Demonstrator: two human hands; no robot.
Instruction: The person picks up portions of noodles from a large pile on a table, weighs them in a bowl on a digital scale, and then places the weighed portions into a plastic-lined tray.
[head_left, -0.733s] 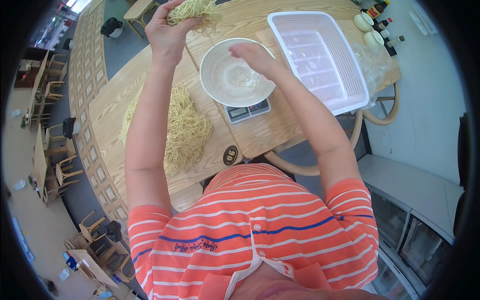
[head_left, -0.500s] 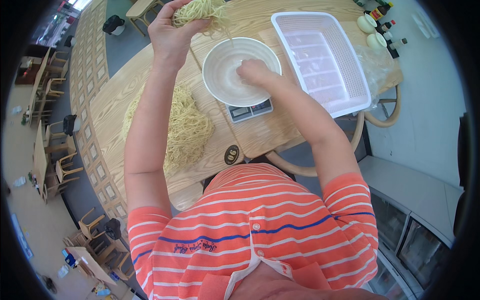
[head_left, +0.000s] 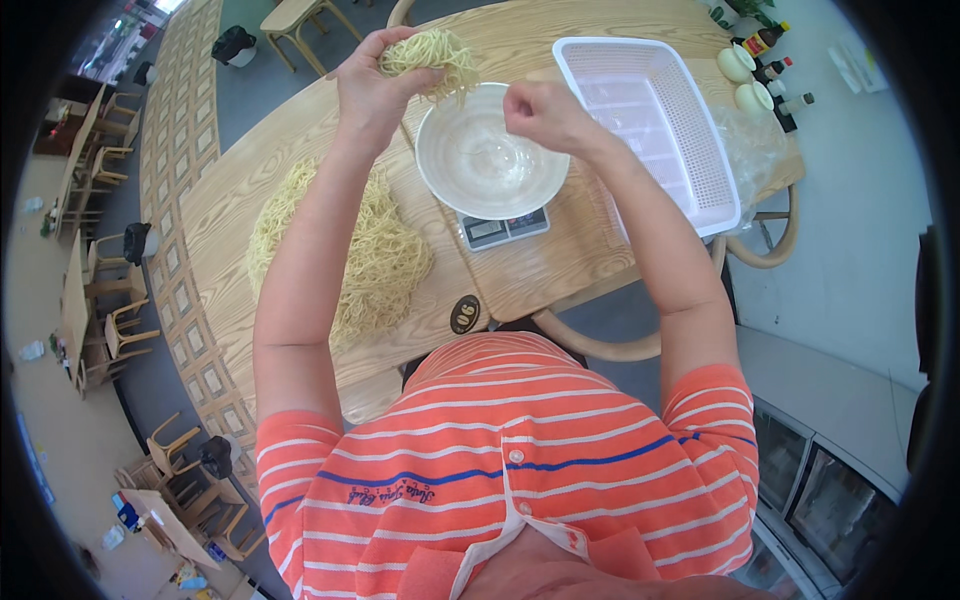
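My left hand (head_left: 372,88) grips a clump of pale yellow noodles (head_left: 432,52) above the far left rim of a white bowl (head_left: 487,160). The bowl sits on a small digital scale (head_left: 503,228) on the wooden table (head_left: 560,260). My right hand (head_left: 542,112) hovers over the bowl's right rim with its fingers pinched together near the clump; whether it holds strands I cannot tell. A large loose pile of noodles (head_left: 372,255) lies on the table under my left forearm.
A white perforated plastic basket (head_left: 660,120) stands right of the bowl. Sauce bottles and small jars (head_left: 760,70) and a crumpled clear bag (head_left: 752,150) sit at the table's far right. A wooden chair back (head_left: 600,345) curves below the table edge.
My right hand has lifted off the bowl's rim and moved up toward the noodle clump. My left hand still holds the clump above the bowl.
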